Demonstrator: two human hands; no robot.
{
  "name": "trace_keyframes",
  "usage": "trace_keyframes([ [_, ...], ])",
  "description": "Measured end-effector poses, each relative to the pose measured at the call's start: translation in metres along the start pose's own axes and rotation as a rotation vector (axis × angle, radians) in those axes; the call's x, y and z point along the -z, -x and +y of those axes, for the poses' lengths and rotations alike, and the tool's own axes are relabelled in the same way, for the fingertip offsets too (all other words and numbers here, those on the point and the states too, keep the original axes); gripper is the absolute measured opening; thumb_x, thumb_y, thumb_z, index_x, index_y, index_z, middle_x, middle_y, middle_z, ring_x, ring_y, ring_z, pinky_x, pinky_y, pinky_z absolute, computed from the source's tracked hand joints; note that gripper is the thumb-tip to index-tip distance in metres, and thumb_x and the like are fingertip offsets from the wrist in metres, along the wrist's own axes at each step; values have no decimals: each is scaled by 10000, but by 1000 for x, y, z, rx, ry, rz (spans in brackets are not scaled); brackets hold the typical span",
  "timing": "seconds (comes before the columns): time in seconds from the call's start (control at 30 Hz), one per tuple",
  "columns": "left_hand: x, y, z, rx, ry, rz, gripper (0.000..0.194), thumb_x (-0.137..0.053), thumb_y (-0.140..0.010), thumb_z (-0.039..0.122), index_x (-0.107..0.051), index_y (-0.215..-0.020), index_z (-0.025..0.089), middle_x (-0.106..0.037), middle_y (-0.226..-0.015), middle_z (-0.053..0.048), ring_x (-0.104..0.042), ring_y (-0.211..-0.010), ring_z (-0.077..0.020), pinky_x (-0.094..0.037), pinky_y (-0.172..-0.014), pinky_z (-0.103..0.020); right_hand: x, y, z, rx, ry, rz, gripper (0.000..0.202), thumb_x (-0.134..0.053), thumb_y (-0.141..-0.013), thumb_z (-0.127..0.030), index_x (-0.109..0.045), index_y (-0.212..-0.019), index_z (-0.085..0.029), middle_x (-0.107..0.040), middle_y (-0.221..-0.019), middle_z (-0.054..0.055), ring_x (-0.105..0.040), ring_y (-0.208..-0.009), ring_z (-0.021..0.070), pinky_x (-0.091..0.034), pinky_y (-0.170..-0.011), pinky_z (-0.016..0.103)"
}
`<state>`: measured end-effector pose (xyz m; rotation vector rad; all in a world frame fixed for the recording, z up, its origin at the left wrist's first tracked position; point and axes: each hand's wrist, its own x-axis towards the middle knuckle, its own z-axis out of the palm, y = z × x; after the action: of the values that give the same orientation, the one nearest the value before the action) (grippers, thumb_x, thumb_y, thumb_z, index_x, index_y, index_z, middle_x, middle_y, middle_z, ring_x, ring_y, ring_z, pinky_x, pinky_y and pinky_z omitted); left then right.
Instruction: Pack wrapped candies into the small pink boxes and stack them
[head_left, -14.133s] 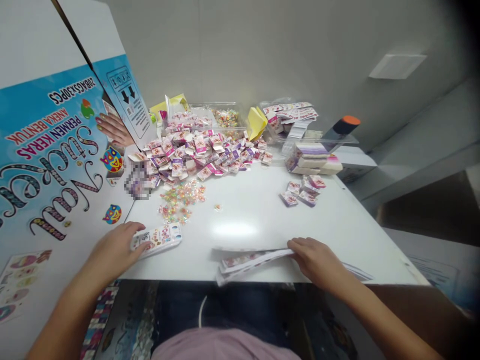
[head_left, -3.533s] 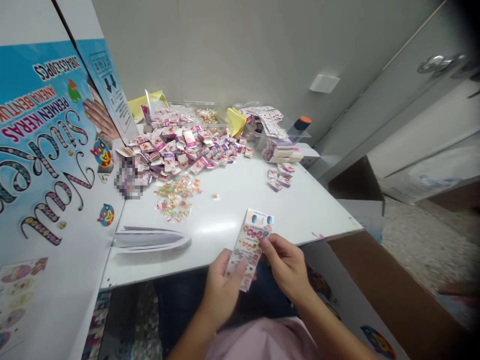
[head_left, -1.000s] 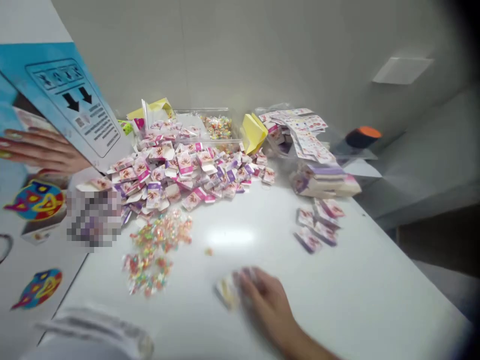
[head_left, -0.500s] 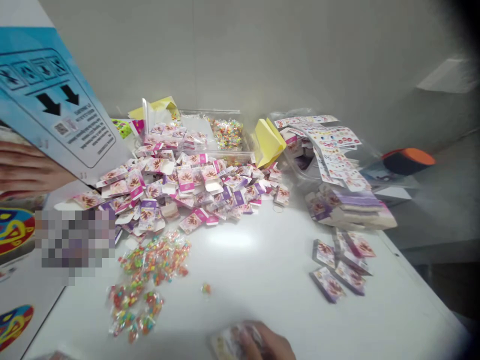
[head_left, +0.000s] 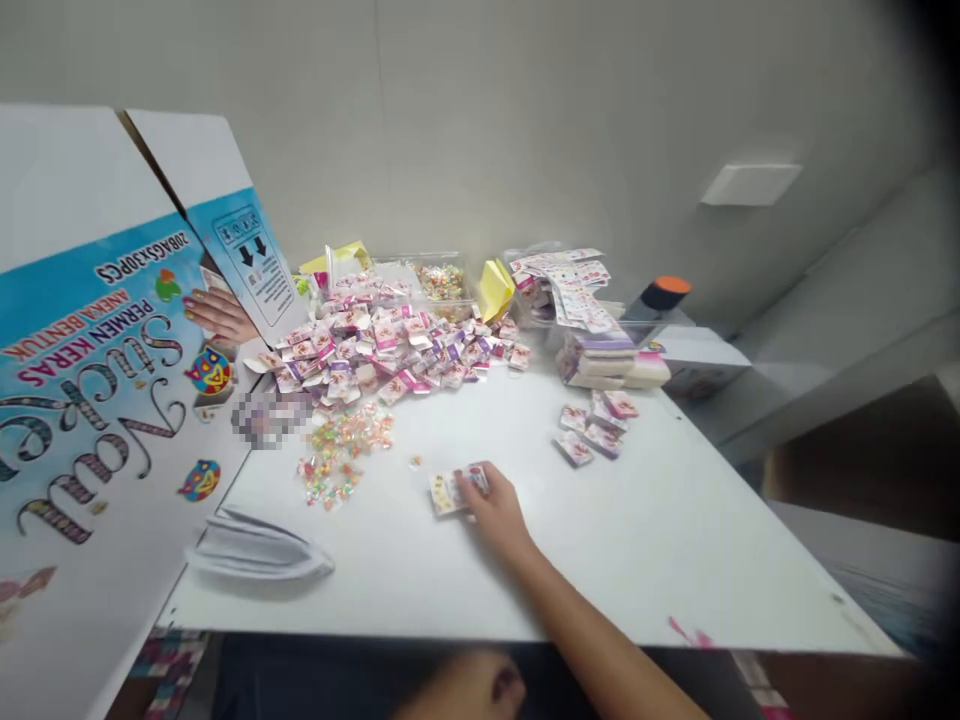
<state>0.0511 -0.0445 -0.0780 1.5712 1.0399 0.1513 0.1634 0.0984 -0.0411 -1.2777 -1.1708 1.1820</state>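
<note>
I see the right hand [head_left: 496, 508] gripping a small folded white paper sheet with coloured prints [head_left: 445, 494] over the glossy white tabletop [head_left: 465, 590], near a single clear-wrapped multicoloured candy packet [head_left: 415, 462]. The left hand [head_left: 480, 685] is blurred below the front edge; I cannot tell its grip. I log folded white paper strips [head_left: 255, 550] lying at left.

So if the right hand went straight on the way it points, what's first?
Probably the lone candy packet, just beyond the sticker sheet in the right hand, though depth is unclear.
</note>
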Motion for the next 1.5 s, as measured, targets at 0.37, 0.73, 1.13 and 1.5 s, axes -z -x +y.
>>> trace_keyframes([
  [0.37, 47, 47, 28, -453, -261, 906, 293, -392, -976, 205, -574, -747, 186, -595, -673, -46, -573, -655, -163, -450, -629, -276, -2, 3, -5, 95, -12, -49, 413, -630, -819, -592, -529, -746, -198, -573, -628, -9, -544, -538, 148, -446, -474, 255],
  [0.73, 66, 21, 3, -485, -709, 1138, 258, -451, -891, 58, -505, -681, 197, -509, -604, -35, -485, -605, -188, -372, -584, -325, 0, 1, -1, 60, -27, -30, 432, -670, -788, -599, -513, -754, -198, -607, -651, -1, -567, -502, 149, -469, -464, 273],
  [1.13, 71, 18, 7, -380, -663, 1114, 214, -451, -903, 85, -532, -739, 196, -513, -634, -26, -516, -620, -178, -398, -583, -303, -1, -2, 2, 52, 13, -53, 398, -657, -807, -581, -580, -824, -191, -642, -679, 11, -585, -532, 160, -479, -480, 270],
  [1.5, 96, -5, 15, -160, -19, 1115, 417, -597, -874, 314, -497, -1252, 171, -607, -1154, -141, -629, -932, -223, -536, -780, -360, 3, -2, -14, 61, 55, -124, 369, -632, -841, -549, -626, -846, -181, -677, -737, 26, -620, -667, 180, -502, -596, 276],
])
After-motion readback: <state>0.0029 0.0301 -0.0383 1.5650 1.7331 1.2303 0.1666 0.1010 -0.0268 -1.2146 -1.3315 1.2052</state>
